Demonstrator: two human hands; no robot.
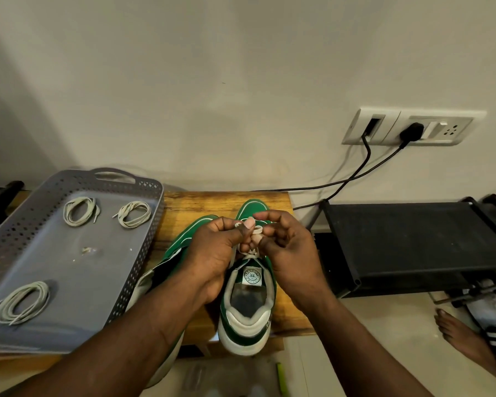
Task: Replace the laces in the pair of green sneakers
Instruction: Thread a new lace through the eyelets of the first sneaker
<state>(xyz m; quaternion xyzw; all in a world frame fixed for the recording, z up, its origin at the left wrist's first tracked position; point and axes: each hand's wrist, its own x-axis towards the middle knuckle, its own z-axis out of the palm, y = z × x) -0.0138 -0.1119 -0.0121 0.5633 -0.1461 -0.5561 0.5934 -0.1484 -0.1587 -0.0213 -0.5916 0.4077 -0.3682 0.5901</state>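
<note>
On the wooden counter (pixel 184 213), a green sneaker (pixel 249 316) lies heel at 6 o'clock, toe at 12. Equally near, left hand (pixel 212 253) and right hand (pixel 289 253) have each grip clamped on its lace (pixel 257 230), from 9 and 3 o'clock.

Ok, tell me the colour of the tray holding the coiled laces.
The tray is grey, with perforated sides; the head view shows it best.

The sneakers (pixel 248 325) sit on the table (pixel 189 207), a tray (pixel 55 253) holding coiled laces (pixel 5 312) left of them, a rack (pixel 413 239) right.
</note>
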